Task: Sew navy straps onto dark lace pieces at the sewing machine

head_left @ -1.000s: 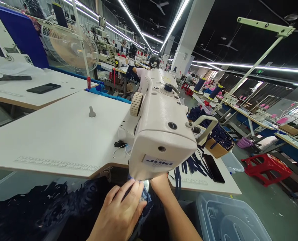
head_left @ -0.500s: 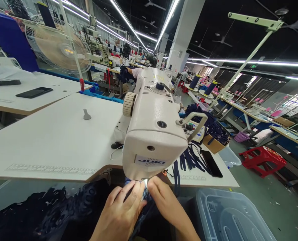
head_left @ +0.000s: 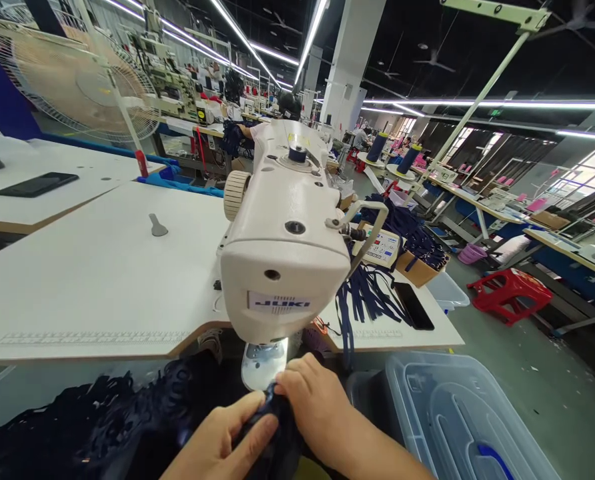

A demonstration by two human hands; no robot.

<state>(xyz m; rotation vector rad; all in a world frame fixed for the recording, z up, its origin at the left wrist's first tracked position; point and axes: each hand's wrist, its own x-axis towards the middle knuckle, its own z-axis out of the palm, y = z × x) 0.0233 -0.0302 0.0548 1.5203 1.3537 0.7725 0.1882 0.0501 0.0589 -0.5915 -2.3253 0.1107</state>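
Note:
A white JUKI sewing machine (head_left: pixel 282 267) stands in front of me, its lit metal sewing bed (head_left: pixel 263 367) showing below the head. Just on my side of that bed, my left hand (head_left: pixel 222 437) pinches a piece of dark blue fabric (head_left: pixel 270 395) between thumb and fingers. My right hand (head_left: pixel 312 403) grips the same fabric at its upper end, fingers curled. The cloth is apart from the bed and hangs down between my hands. More dark navy fabric (head_left: pixel 102 420) lies heaped at the lower left.
Navy strips (head_left: pixel 365 297) and a black phone (head_left: pixel 413 307) lie right of the machine, near a cardboard box (head_left: pixel 420 267). A clear lidded bin (head_left: pixel 457 413) stands at lower right. On the white table (head_left: pixel 92 273) rests a small grey metal piece (head_left: pixel 157 227). A red stool (head_left: pixel 510 293) is farther right.
Both hands have drawn the fabric back from under the machine head towards me, uncovering the metal bed. The camera view has shifted slightly.

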